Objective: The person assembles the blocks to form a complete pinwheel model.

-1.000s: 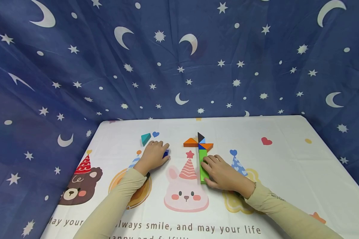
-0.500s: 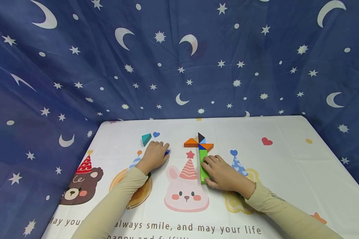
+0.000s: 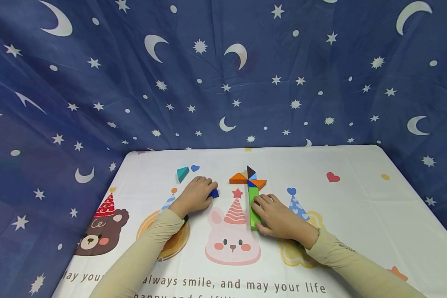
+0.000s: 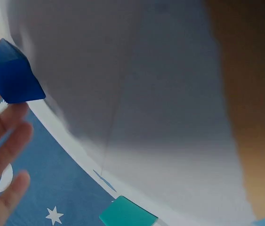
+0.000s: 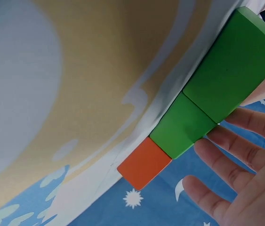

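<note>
In the head view my left hand (image 3: 196, 195) holds a dark blue block (image 3: 214, 193) just above or on the tablecloth. The left wrist view shows this wedge-like blue block (image 4: 14, 75) pinched between thumb and fingers, with the other fingers spread. My right hand (image 3: 279, 216) touches a strip of green blocks (image 3: 253, 203) from the right side. Two green blocks (image 5: 184, 122) stand end to end in the right wrist view, fingers lying along them; my right thumb is not visible there. Beyond the strip, orange (image 3: 238, 179), black (image 3: 251, 171) and blue triangular blocks form a pinwheel.
A teal block (image 3: 182, 174) lies at the back left, past my left hand. The white tablecloth (image 3: 357, 215) has printed animals and lettering. A blue curtain (image 3: 223, 74) with moons and stars hangs behind the table.
My left hand has moved slightly to the right with the dark blue block, which shows more beyond the fingers now. My right hand stays at the green blocks.
</note>
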### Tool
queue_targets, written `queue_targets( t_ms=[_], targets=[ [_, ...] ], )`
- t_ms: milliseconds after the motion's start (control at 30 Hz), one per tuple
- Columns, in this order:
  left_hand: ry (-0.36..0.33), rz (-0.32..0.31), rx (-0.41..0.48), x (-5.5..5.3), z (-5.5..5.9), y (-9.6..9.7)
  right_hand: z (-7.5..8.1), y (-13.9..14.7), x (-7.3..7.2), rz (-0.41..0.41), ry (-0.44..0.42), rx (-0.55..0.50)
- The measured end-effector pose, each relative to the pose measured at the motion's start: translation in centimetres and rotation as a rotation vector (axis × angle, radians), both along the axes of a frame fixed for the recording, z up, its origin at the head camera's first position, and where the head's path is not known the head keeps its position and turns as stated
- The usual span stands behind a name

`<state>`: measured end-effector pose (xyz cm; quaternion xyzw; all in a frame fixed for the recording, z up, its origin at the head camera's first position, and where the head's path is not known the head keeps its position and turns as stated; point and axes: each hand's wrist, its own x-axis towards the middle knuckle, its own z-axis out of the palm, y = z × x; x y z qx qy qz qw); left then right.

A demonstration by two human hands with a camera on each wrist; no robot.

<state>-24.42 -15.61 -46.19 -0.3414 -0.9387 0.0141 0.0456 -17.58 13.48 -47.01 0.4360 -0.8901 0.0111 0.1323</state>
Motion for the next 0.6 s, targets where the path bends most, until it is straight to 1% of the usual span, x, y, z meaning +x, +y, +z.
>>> queue_targets(
  t_ms=[167,233,300,400,500,600],
  targets=[
    [0.006,0.105,-0.037,0.15,0.38,0.05,0.0,0.0,0.01,-0.001,-0.004,0.003],
    [0.0,0.124,-0.047,0.15,0.42,0.04,0.0,0.01,0.01,-0.002,-0.005,0.004],
    [-0.001,0.121,-0.043,0.11,0.41,0.02,0.02,0.02,0.03,-0.002,-0.006,0.004],
    [0.017,0.079,-0.012,0.05,0.36,-0.06,0.02,0.03,0.04,-0.002,-0.007,0.002],
    [0.039,0.0,0.047,-0.04,0.25,-0.18,0.01,0.05,0.03,-0.002,-0.008,0.002],
    [0.04,-0.07,0.09,-0.1,0.13,-0.37,-0.04,0.04,-0.01,-0.002,-0.008,0.002]
  ],
)
